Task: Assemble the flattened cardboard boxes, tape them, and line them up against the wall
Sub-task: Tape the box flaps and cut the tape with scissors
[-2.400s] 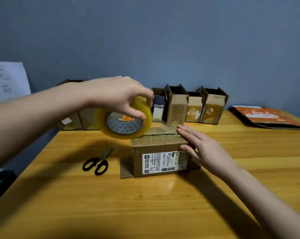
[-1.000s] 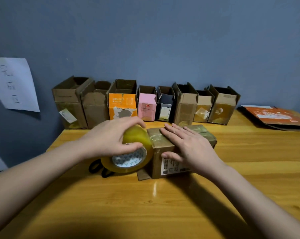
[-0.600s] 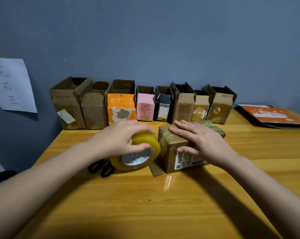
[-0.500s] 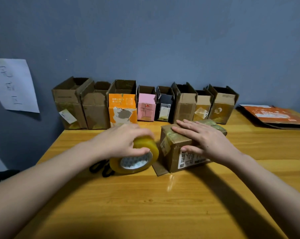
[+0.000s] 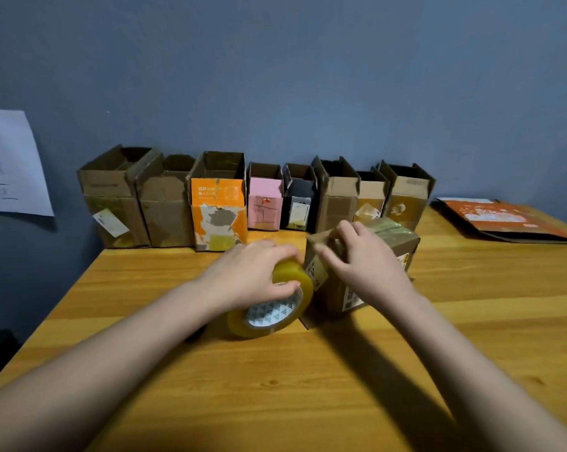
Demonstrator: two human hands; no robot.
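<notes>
Two bare forearms enter from lower frame edge. No sleeves visible up to frame edge. Left hand [image 5: 253, 275]: bare, no glove, ring or watch. Right hand [image 5: 363, 265]: bare, no glove, ring or watch.

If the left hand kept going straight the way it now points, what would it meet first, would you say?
Probably the box being taped: the left hand, gripping the tape roll, points right at its near side, almost touching.
</notes>
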